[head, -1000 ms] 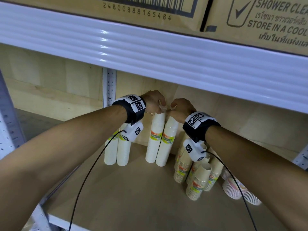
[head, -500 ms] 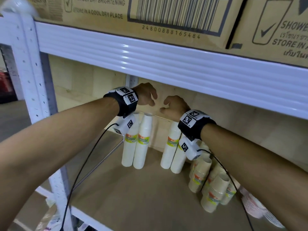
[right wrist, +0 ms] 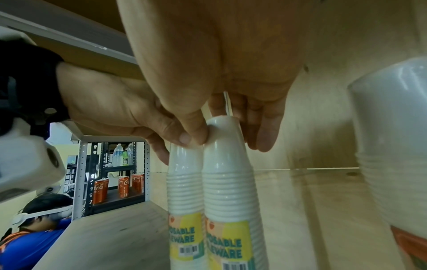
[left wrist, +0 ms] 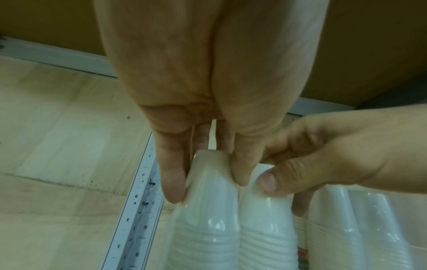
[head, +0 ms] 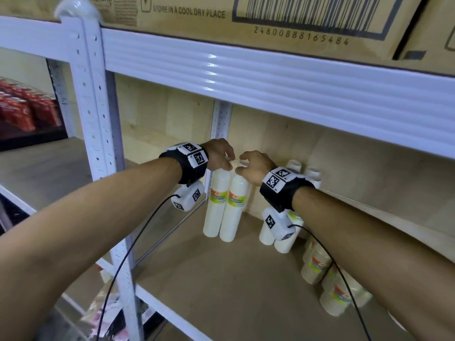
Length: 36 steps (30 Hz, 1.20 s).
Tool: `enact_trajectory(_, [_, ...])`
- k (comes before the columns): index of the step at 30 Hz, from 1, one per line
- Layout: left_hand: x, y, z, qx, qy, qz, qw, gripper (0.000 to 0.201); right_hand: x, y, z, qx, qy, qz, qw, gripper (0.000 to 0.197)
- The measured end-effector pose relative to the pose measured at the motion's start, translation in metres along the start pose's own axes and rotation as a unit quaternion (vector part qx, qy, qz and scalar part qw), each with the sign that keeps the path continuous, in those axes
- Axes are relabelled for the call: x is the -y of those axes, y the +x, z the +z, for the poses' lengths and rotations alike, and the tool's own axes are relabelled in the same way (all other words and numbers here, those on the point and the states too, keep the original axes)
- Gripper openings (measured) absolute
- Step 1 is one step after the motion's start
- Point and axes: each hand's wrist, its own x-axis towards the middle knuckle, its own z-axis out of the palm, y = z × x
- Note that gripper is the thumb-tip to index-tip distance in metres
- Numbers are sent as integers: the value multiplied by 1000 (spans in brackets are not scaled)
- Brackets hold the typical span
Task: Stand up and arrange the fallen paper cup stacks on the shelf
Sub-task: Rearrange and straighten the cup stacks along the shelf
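Observation:
Two white cup stacks with yellow labels stand upright side by side at the shelf's rear left. My left hand (head: 227, 163) pinches the top of the left stack (head: 216, 205), as the left wrist view shows: left hand (left wrist: 208, 184), left stack (left wrist: 203, 228). My right hand (head: 242, 168) grips the top of the right stack (head: 234, 210) between thumb and fingers; right hand (right wrist: 223, 140), right stack (right wrist: 226, 182). A second white pair (head: 283, 239) stands behind my right wrist. Tan cup stacks (head: 317, 264) lean tilted at the right.
The white shelf beam (head: 270, 89) hangs low over my hands, with cardboard boxes (head: 295, 18) on top. A rear post (head: 220, 124) is just left of the held pair. The front post (head: 98, 119) stands left. Bare wooden shelf board (head: 221, 279) lies in front.
Both hands let go of the tops of the middle white pair, moved left through the air, and now hold the tops of the left pair. The head view swung left.

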Motion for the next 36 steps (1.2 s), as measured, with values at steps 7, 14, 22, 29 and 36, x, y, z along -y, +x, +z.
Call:
enact_trajectory(7, [-4, -6, 2, -5, -5, 22, 1000, 42, 2, -8, 1, -12, 3, -3, 1000, 38])
enact_trajectory(14, [-14, -15, 0, -7, -23, 24, 999, 39, -4, -18, -4, -22, 21, 20, 999, 40])
enact_trajectory(22, [-50, -23, 1, 16, -39, 49, 998, 38, -17, -40, -21, -36, 6, 55, 998, 39])
enact_trajectory(29, [-87, -22, 11, 35, -36, 74, 996, 36, -40, -68, -38, -47, -13, 98, 994, 39])
enact_trajectory(36, [-120, -15, 22, 55, -40, 109, 992, 35, -62, -91, -58, -49, -17, 124, 991, 42])
